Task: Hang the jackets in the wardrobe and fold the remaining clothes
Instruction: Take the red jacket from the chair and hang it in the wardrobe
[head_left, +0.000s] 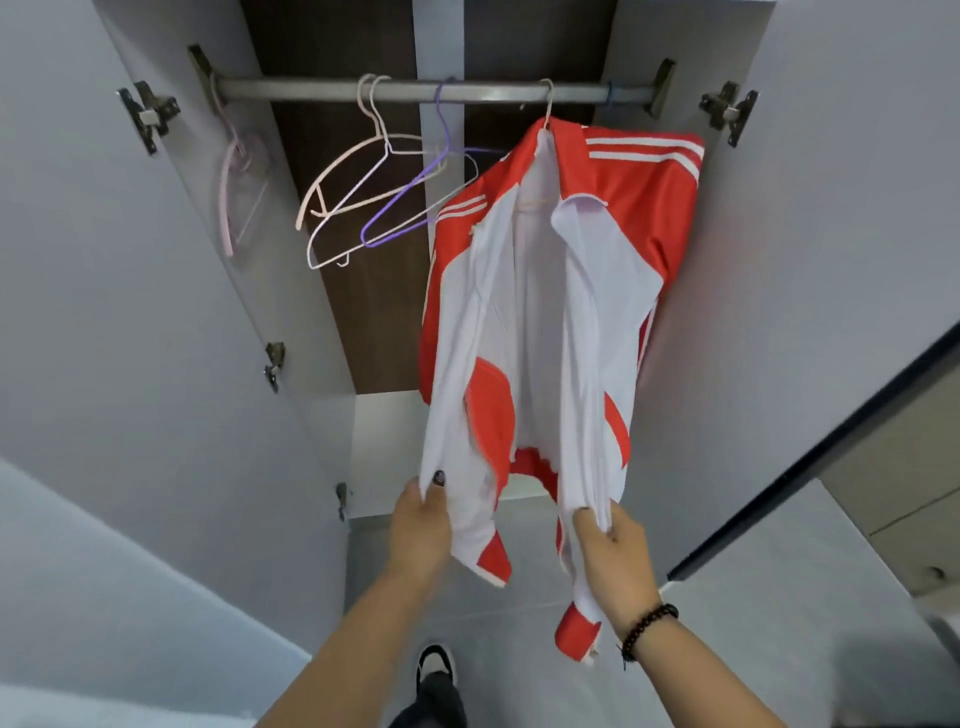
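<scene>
A red and white track jacket (602, 291) hangs open on a pale hanger from the metal rail (415, 91) of the open wardrobe. My left hand (418, 525) pinches the lower edge of the jacket's left front panel. My right hand (613, 561), a dark bead bracelet on its wrist, grips the lower edge of the right front panel. Both panels are pulled out toward me, so the white lining shows. No other clothes are in view.
Several bare hangers, beige, white and purple (405, 208), hang left of the jacket; a pink one (228, 182) hangs by the left wall. The wardrobe doors (104, 312) stand open on both sides. A dark-edged counter (831, 441) is at right. My shoe (435, 662) stands on the grey floor.
</scene>
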